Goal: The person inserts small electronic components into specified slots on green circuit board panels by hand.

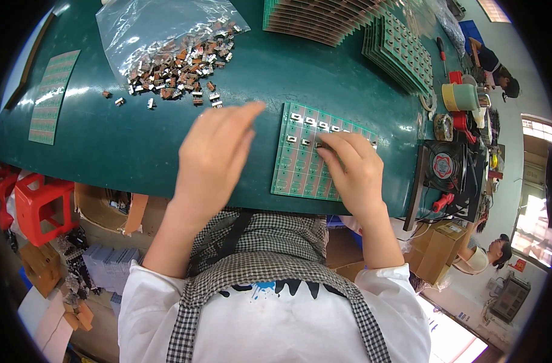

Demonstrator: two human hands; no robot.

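Observation:
A green panel of small circuit boards [288, 178] lies on the table in front of me. Small silver slide switches [310, 121] stand along its far row and at the left of the second row. My right hand [356, 166] is over the panel, thumb and forefinger pinched on a small switch [318, 145] at the second row; the fingers partly hide it. My left hand [212, 151], slightly blurred, hovers left of the panel, fingers pointing right and thumb apart, with nothing visible between them. Beyond it lies a heap of brown-and-silver switches [182, 69].
The heap spills from a clear plastic bag [149, 30]. Another panel [53, 97] lies far left. Stacked panels [400, 51] stand at the back right. A small fan [446, 164], a green cup [457, 97] and a screwdriver [441, 48] line the right side. Two people are farther right.

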